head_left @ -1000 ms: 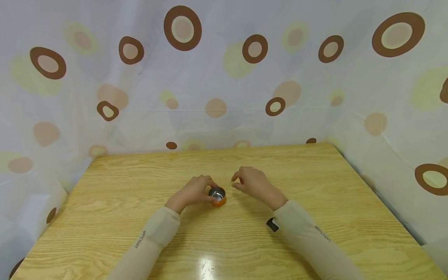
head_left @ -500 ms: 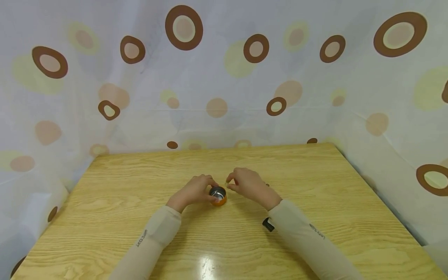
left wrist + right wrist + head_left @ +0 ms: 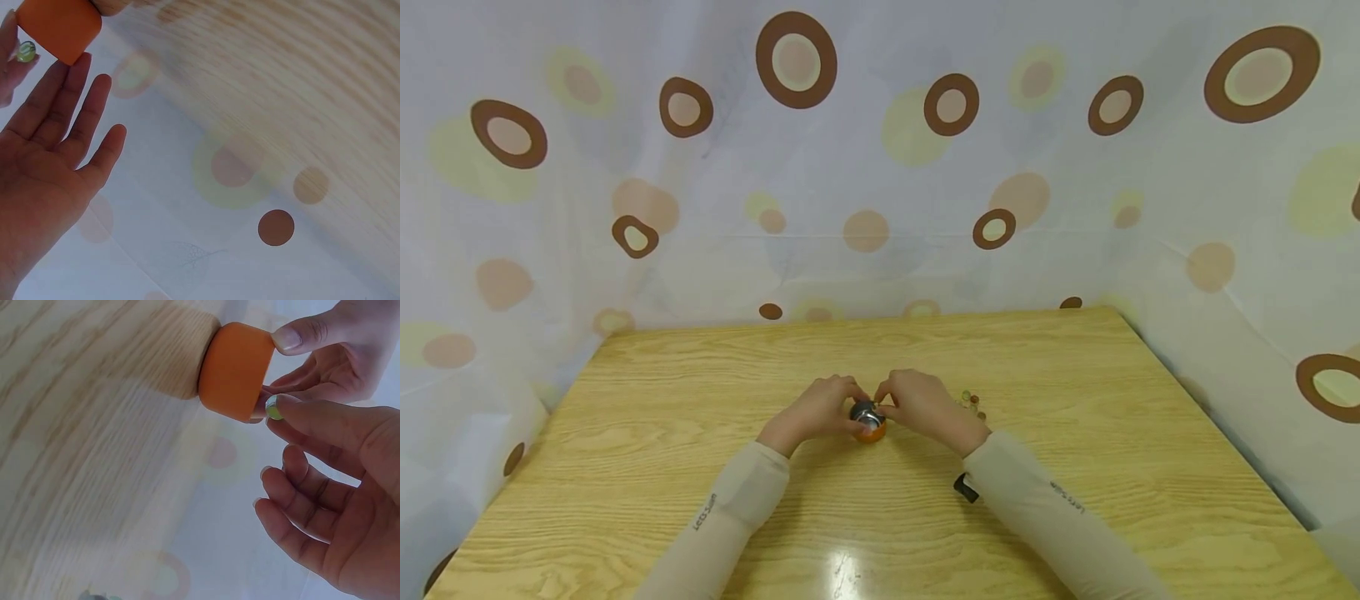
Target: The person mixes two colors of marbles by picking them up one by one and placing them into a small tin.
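A small orange cup with a shiny metal inside stands on the table in the head view. My left hand steadies it, thumb at the near rim and fingers at the far side; in the left wrist view its other fingers stretch out below the orange wall. Between thumb and index finger my right hand pinches a green glass marble, right at the cup's rim. The right hand's remaining fingers are loosely curled in the right wrist view.
Several small marbles, green and brownish, lie on the wooden table just right of the right hand. A patterned curtain hangs behind the table and along both sides. A black device shows at the right sleeve.
My right hand has moved left to the cup's rim with the marble, uncovering the several marbles on the table behind it. The left hand and the cup have stayed in place.
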The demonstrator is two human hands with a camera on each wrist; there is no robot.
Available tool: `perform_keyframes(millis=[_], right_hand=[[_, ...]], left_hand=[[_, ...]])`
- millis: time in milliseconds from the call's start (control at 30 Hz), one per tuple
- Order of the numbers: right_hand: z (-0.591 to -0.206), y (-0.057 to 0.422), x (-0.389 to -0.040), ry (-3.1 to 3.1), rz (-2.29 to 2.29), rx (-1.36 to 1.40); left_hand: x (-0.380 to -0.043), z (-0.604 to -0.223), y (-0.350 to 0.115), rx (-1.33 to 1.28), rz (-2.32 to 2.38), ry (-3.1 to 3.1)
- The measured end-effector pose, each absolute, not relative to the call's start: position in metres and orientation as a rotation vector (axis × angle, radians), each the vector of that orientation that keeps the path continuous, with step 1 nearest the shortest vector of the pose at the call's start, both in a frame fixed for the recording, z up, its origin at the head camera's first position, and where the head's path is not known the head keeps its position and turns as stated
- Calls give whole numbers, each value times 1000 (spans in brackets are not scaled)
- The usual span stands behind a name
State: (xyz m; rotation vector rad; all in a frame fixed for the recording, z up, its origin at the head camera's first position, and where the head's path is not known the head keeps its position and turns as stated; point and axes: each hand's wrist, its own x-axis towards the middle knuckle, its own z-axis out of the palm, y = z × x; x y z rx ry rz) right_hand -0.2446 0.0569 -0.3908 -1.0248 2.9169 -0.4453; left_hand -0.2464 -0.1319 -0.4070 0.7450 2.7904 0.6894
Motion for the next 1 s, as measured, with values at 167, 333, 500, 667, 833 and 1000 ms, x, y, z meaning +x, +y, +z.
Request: perform_keyframes(millis=[167, 333, 500, 667, 833, 1000], right_hand=[[-395, 55, -245, 2923, -452, -1037], [-397, 53, -246, 2921, -458, -1051], [-400, 51, -246, 2932, -432, -1079], [-399, 50, -245, 2912, -441, -1099], [-399, 52, -244, 2910, -459, -1094], [-398, 56, -243, 2937, -468, -1047]], left_hand=[[-247, -408, -132, 751, 702, 2784], [-247, -409, -132, 749, 709, 2777], [-247, -408, -133, 754, 710, 2782], [-246, -408, -134, 758, 716, 2784], [-245, -410, -134, 758, 746, 2769], [-246, -411, -135, 768, 766, 2773]])
